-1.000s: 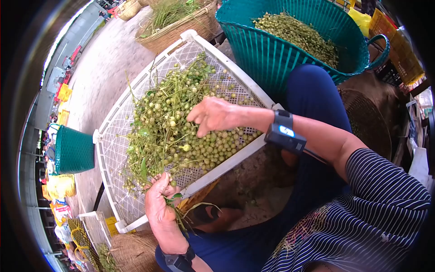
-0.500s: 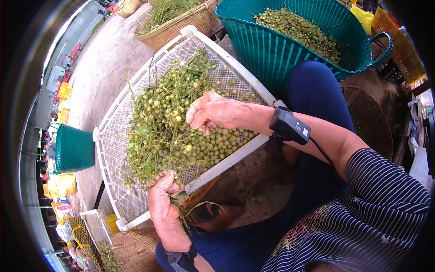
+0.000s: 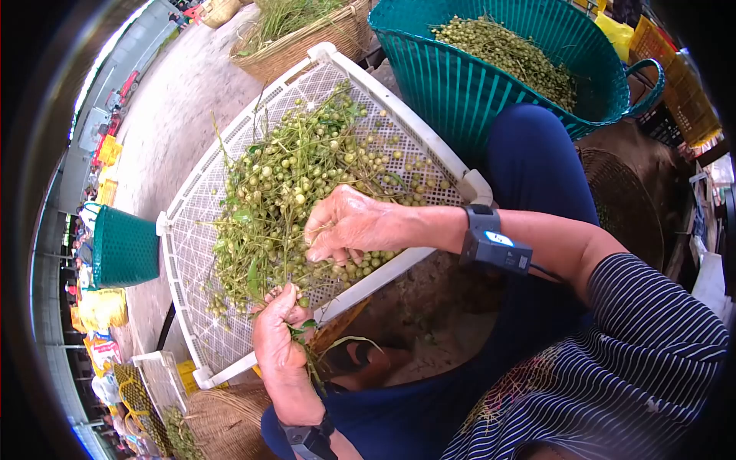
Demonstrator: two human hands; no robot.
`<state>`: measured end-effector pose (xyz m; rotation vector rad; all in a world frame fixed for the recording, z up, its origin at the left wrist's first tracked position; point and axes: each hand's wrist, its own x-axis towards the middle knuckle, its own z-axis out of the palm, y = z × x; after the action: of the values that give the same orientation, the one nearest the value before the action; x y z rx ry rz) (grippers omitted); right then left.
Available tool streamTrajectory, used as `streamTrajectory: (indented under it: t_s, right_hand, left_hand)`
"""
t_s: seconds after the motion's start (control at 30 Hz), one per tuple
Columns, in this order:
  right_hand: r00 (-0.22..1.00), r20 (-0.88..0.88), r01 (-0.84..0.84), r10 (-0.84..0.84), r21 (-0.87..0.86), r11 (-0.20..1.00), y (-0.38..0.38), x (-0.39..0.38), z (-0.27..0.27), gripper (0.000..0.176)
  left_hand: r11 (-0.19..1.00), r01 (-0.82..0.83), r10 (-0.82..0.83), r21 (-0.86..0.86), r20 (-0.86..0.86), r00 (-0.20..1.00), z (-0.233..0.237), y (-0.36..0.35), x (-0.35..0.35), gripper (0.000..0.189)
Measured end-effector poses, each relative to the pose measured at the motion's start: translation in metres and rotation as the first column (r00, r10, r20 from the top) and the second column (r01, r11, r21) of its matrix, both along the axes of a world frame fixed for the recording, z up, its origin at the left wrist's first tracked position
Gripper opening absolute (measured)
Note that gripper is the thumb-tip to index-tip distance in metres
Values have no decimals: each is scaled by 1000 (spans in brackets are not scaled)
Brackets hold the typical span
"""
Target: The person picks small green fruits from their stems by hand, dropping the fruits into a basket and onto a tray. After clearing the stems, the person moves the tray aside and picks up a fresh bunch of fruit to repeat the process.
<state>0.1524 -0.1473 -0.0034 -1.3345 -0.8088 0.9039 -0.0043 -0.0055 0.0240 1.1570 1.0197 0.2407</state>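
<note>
A heap of small round green fruits on thin stems [image 3: 284, 169] lies on a white perforated plastic tray [image 3: 195, 299]. My left hand [image 3: 280, 330], at the tray's near edge, is closed around a stemmed sprig with green leaves [image 3: 303, 331]; the stems trail below the palm. Over the heap, my right hand [image 3: 349, 226] is closed with its fingers bent in. A thin stem seems to show at its fingertips, but what they grip is mostly hidden. Loose fruits [image 3: 368, 264] lie under and beside this hand.
A teal woven basket [image 3: 429, 77] with more fruits [image 3: 510, 61] stands beyond my knee. A wicker basket of green stems [image 3: 307, 38] sits behind the tray. Another teal basket [image 3: 126, 249] is at the left, and a wicker basket [image 3: 226, 418] stands at lower left.
My right hand has moved down and slightly left across the heap, closer to my left hand, and its wrist has turned. My left hand stays almost in place with the sprig.
</note>
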Motion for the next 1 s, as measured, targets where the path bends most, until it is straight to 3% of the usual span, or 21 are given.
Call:
streamTrajectory:
  t_s: [0.1, 0.17, 0.23, 0.27, 0.3, 0.33, 0.37, 0.47, 0.5, 0.57, 0.6, 0.7, 0.77, 0.83, 0.9, 0.97, 1.0]
  right_hand:
    - [996, 86, 19, -19, -1, 1000, 7, 10, -22, 20]
    - [886, 429, 130, -175, 133, 983, 19, 32, -62, 17]
    - [900, 419, 89, -117, 85, 992, 11, 28, -54, 12]
    - [999, 19, 30, -30, -2, 1000, 2, 10, -30, 12]
    - [920, -391, -57, 31, -56, 997, -3, -3, -17, 13]
    - [917, -388, -67, 91, 75, 995, 4, -6, -32, 21]
    - [917, -390, -62, 86, 75, 995, 12, -6, -45, 21]
    - [973, -61, 230, -223, 146, 962, 28, -9, -51, 30]
    - [972, -65, 232, -225, 147, 962, 28, -9, -49, 30]
    - [998, 52, -54, 44, 211, 976, 29, -9, -45, 23]
    - [925, 379, -114, 5, 267, 957, 41, -3, -61, 17]
    - [907, 416, 2, -71, 165, 986, 32, 1, -58, 18]
    - [871, 482, 18, -90, 153, 988, 29, 10, -56, 16]
    - [851, 509, 46, -130, 175, 983, 28, 14, -52, 18]
    - [841, 538, 9, -52, 81, 997, 23, 14, -44, 22]
    - [656, 746, 175, 115, -299, 938, 20, 9, -35, 27]
    - [656, 746, 174, 116, -299, 938, 20, 8, -35, 27]
  left_hand:
    - [1000, 10, -9, -30, 4, 1000, -2, 5, -2, 17]
    - [999, -7, 8, -44, 21, 1000, -1, 8, -5, 17]
    - [998, -19, 21, -58, 35, 999, 0, 7, -6, 17]
    - [999, -9, 11, -46, 43, 999, 0, 5, -6, 17]
    - [999, 3, -1, -34, 49, 999, 1, 2, -4, 17]
    - [999, 9, -8, -35, 47, 999, 2, -1, -4, 17]
    - [999, 31, -30, -25, 30, 999, 4, -4, -4, 18]
    - [1000, 23, -23, -11, -53, 998, 11, -19, 1, 20]
    - [1000, -12, 11, -6, -120, 993, 11, -23, 2, 21]
    - [999, 28, -30, -15, -111, 993, 8, -23, 1, 21]
    - [999, 32, -34, -17, -96, 995, 5, -20, 1, 20]
    - [1000, -25, 25, 6, -94, 995, 2, -18, 3, 16]
    - [996, 82, -82, -36, -3, 997, -4, -5, 0, 16]
    - [996, 81, -81, -35, -3, 997, -4, -6, 2, 17]
    - [997, 69, -70, -25, -28, 997, -3, -7, 3, 17]
    - [999, 35, -33, 19, -90, 995, 1, -17, 6, 17]
    - [998, 1, 9, 65, -148, 989, 4, -20, 7, 17]
